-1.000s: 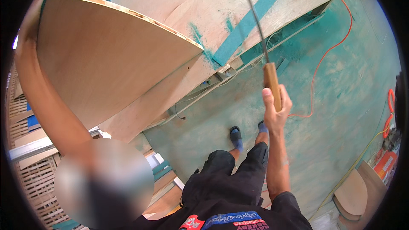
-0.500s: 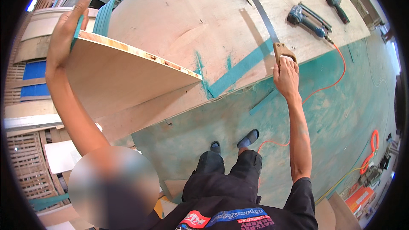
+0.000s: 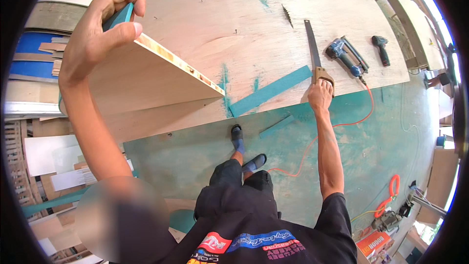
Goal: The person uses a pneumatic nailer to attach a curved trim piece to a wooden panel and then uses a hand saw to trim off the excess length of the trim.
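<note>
My left hand [image 3: 100, 32] is curled round the teal-edged upper corner of a wooden panel [image 3: 151, 78], with fingers over the top and thumb on the near side. The panel stands tilted on the worktable, its pale cut edge facing up. At the table's front edge, my right hand [image 3: 320, 97] is closed round the wooden handle of a handsaw [image 3: 312, 44]. The saw's blade points away from me and seems to rest on the tabletop. Between panel and saw lies a flat teal strip [image 3: 271, 90].
On the plywood worktable [image 3: 205, 10] are a nail gun [image 3: 344, 58] with an orange hose, a cordless drill [image 3: 380, 49] and a dark serrated blade [image 3: 287, 17]. Another teal strip [image 3: 276, 126] lies on the floor. Stacked boards [image 3: 53, 17] stand at the left.
The saw has come down toward the tabletop, its shadow no longer apart from the blade. My left hand has curled further over the panel's corner. My feet have shifted and the view has turned.
</note>
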Demonstrator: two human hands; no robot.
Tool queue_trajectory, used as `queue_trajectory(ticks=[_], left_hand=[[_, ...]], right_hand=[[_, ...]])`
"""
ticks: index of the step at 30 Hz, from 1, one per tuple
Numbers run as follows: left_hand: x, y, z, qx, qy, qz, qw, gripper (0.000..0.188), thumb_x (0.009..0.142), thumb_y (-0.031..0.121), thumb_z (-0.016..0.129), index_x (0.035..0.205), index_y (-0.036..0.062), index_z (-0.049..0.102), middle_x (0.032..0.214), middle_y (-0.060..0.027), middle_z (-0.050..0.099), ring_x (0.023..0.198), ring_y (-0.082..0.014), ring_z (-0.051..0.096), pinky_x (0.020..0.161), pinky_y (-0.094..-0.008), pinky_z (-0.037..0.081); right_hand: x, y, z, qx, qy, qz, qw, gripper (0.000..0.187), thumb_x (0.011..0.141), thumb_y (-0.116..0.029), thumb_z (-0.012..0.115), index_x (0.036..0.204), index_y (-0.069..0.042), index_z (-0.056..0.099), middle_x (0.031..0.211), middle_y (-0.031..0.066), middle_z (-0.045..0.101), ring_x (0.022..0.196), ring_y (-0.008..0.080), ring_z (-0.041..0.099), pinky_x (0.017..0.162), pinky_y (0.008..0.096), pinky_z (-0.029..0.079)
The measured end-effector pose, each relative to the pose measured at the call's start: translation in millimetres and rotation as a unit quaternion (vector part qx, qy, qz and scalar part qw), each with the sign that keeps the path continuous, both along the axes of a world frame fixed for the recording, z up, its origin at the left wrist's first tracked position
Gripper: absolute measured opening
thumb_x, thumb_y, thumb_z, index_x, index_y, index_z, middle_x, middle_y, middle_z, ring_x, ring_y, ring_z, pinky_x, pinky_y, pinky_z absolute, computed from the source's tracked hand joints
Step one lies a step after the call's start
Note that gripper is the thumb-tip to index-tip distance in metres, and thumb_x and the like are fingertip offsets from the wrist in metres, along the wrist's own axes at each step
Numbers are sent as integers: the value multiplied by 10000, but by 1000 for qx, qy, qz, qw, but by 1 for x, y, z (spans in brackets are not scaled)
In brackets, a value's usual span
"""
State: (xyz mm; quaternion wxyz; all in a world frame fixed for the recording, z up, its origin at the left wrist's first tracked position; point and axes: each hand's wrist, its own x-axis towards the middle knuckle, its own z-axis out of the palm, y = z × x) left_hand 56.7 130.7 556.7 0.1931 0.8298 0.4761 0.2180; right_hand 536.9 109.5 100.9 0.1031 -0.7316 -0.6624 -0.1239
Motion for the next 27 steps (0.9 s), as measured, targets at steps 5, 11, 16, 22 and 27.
queue_trajectory(ticks=[5, 11, 16, 22, 27], left_hand=[[-3, -4, 4, -23, -18, 19, 999, 299, 745, 276, 592, 906, 39, 508, 870, -17, 434, 829, -110, 428, 766, -261, 342], [5, -2, -12, 27, -35, 34, 998, 157, 844, 151, 521, 861, -4, 545, 710, -10, 456, 629, -65, 401, 575, -254, 314], [0, -5, -1, 50, -16, 37, 998, 173, 862, 152, 528, 852, -15, 572, 674, -24, 474, 605, -69, 412, 556, -265, 310], [-4, -6, -8, 56, -93, 57, 992, 156, 865, 159, 588, 826, 8, 583, 595, -37, 441, 556, -105, 407, 525, -294, 316], [1, -8, 0, 78, -29, 55, 995, 165, 886, 148, 600, 901, -17, 600, 730, -30, 523, 683, -81, 468, 634, -253, 366]], right_hand=[[-9, -3, 33, -23, 10, -78, 997, 433, 915, -226, 656, 1284, -15, 573, 1268, 207, 597, 1215, 385, 570, 1047, 482, 440], [-145, -13, 84, -263, 286, -123, 913, 802, 976, -547, 584, 1506, -9, 316, 1017, 326, 701, 984, 504, 680, 874, 592, 517], [-204, 10, 54, -265, 280, -162, 908, 940, 933, -568, 637, 1589, -49, 207, 996, 368, 691, 972, 534, 678, 874, 591, 523], [-202, 6, 51, -189, 431, -148, 870, 917, 899, -358, 660, 1595, -41, 156, 1007, 272, 699, 877, 413, 704, 810, 523, 565], [-152, -19, 75, -138, 933, -62, 326, 769, 862, -253, 610, 1542, -36, 321, 1013, 120, 582, 850, 234, 620, 752, 388, 574]])
